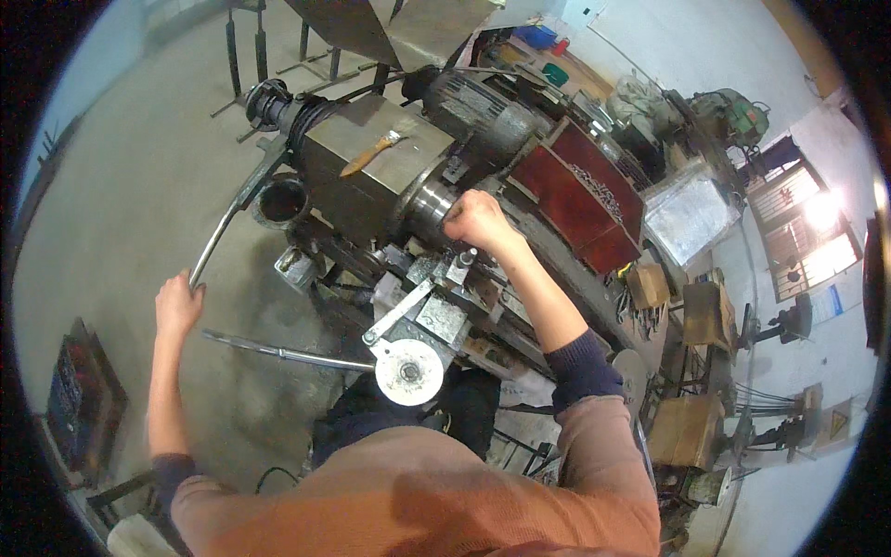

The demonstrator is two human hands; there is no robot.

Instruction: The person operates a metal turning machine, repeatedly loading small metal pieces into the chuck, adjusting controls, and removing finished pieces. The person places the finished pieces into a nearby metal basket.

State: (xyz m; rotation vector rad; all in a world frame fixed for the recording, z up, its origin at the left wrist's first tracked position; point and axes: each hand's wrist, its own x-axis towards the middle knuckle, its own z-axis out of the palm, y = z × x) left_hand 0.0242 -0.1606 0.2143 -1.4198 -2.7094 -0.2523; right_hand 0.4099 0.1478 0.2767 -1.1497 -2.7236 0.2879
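A metal lathe with a grey headstock [348, 195] stands in front of me. My left hand [179, 303] is closed round the lower end of a long steel lever [223, 226], which slants up to the headstock's left end. At the shiny round chuck [430, 202], my right hand [476, 221] has its fingers curled against the front face; whatever they hold is hidden. Just below that hand sits the tool post [461, 265]. Nearer to me are a pale round dial [409, 372] and another handle bar [311, 356]. A wooden-handled brush [369, 155] lies on top of the headstock.
Behind the chuck are a ribbed motor [483, 110] and a dark red tray [557, 176] with metal shavings. A silver foil-like sheet [691, 212] and cardboard boxes [687, 432] stand to the right. On the left floor lies a dark crate [79, 399].
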